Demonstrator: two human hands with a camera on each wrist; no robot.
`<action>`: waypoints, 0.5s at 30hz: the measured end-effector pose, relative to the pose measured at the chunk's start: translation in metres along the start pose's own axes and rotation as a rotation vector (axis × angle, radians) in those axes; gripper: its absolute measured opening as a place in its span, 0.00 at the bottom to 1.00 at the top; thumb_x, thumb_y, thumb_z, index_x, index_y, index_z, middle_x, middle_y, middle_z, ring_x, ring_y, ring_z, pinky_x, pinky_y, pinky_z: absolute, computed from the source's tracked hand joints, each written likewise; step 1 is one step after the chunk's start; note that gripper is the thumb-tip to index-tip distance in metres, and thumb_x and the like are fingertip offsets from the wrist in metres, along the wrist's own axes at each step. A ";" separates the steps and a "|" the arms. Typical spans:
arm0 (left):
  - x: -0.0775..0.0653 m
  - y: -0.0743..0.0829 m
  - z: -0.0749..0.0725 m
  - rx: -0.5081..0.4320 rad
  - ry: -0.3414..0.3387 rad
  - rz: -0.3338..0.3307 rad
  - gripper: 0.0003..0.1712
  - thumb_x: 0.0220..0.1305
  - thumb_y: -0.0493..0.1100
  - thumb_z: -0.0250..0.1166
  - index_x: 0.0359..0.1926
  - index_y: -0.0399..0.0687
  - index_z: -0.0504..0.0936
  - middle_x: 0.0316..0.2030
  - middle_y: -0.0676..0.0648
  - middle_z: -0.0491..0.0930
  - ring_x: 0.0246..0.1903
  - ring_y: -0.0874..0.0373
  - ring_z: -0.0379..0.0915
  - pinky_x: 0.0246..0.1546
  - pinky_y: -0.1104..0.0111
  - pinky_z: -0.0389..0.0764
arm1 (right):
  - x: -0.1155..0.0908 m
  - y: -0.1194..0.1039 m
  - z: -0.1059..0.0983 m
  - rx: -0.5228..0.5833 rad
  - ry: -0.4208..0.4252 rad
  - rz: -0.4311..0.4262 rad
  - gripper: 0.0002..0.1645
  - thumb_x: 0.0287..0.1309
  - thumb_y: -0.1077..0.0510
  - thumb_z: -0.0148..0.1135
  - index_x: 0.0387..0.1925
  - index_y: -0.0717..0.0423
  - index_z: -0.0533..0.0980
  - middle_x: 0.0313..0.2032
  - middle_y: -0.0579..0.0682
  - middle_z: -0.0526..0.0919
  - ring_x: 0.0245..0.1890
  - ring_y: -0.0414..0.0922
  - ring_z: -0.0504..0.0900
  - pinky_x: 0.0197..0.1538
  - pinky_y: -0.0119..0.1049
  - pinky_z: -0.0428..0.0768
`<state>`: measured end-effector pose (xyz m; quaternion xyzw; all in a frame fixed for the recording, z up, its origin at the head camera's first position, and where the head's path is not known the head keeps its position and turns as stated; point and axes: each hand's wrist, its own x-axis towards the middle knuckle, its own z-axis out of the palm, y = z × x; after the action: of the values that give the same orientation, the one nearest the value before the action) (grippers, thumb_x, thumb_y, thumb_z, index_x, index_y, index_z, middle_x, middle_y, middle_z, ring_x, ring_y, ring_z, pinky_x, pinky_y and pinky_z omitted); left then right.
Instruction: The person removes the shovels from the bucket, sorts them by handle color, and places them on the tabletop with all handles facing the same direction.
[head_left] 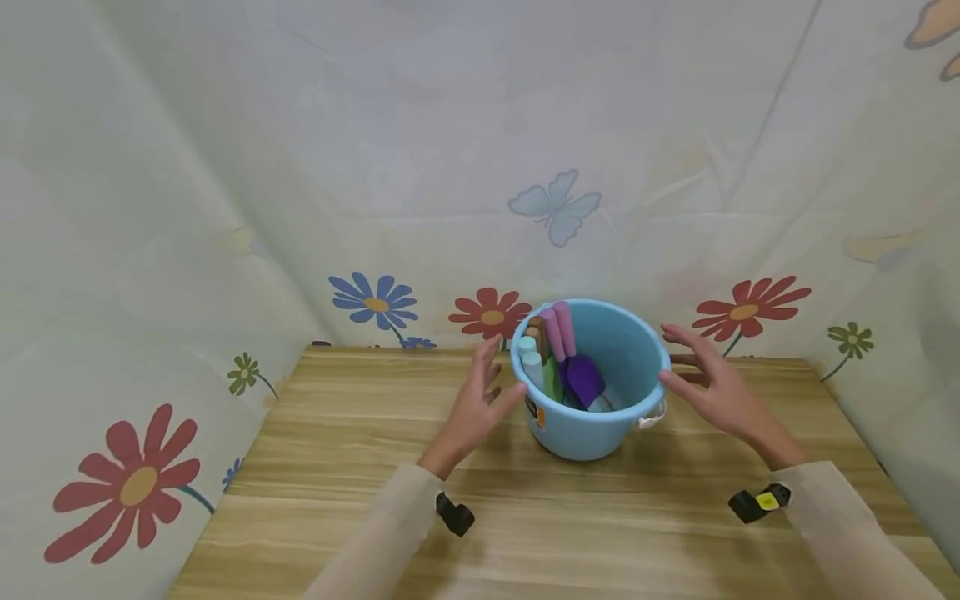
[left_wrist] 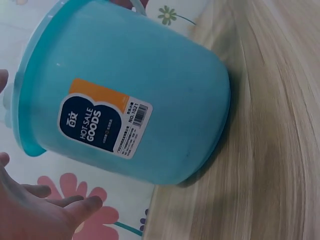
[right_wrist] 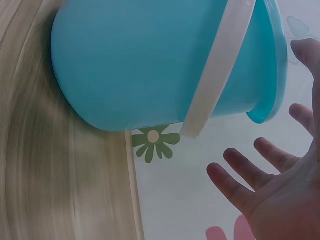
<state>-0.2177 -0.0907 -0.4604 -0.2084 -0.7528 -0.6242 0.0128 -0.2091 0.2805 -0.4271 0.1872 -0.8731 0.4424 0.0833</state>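
Observation:
A light blue bucket (head_left: 581,437) stands upright on the wooden table. Small tools lean inside it at the left: two pink handles (head_left: 558,331), light blue handles (head_left: 532,365), a brown handle (head_left: 537,327), a green piece (head_left: 552,380) and a purple scoop-like blade (head_left: 587,379). My left hand (head_left: 476,402) is at the bucket's left side with fingers spread, apart from the wall in the left wrist view. At the other side my right hand (head_left: 716,392) has its fingers extended near the rim; the right wrist view shows a gap. Neither hand holds anything.
The bucket's white carrying handle (right_wrist: 220,70) hangs down on its right side. A printed label (left_wrist: 105,120) is on the left wall. Behind the table (head_left: 360,433) and at its sides hangs a pale curtain (head_left: 420,167) with flowers and butterflies.

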 end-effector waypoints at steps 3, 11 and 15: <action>0.001 -0.002 0.004 -0.015 -0.008 -0.013 0.49 0.71 0.52 0.66 0.81 0.65 0.45 0.81 0.43 0.45 0.75 0.30 0.50 0.66 0.37 0.63 | 0.001 0.001 0.001 0.010 -0.009 -0.015 0.46 0.68 0.56 0.66 0.81 0.41 0.54 0.73 0.63 0.63 0.64 0.72 0.73 0.56 0.67 0.75; 0.003 -0.006 0.014 -0.039 -0.010 -0.005 0.46 0.72 0.56 0.65 0.80 0.70 0.46 0.81 0.49 0.48 0.74 0.36 0.55 0.65 0.38 0.65 | 0.000 0.002 0.006 0.045 -0.018 -0.017 0.47 0.69 0.56 0.65 0.81 0.37 0.53 0.74 0.62 0.63 0.64 0.69 0.74 0.56 0.61 0.77; 0.004 -0.005 0.016 -0.056 -0.031 0.005 0.47 0.73 0.53 0.64 0.81 0.63 0.45 0.80 0.47 0.49 0.74 0.36 0.54 0.65 0.38 0.66 | -0.001 0.005 0.007 0.058 -0.020 -0.020 0.46 0.70 0.57 0.64 0.81 0.41 0.52 0.74 0.64 0.62 0.64 0.70 0.73 0.56 0.62 0.77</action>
<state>-0.2194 -0.0747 -0.4673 -0.2204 -0.7346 -0.6417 -0.0032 -0.2097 0.2775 -0.4352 0.2028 -0.8587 0.4649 0.0734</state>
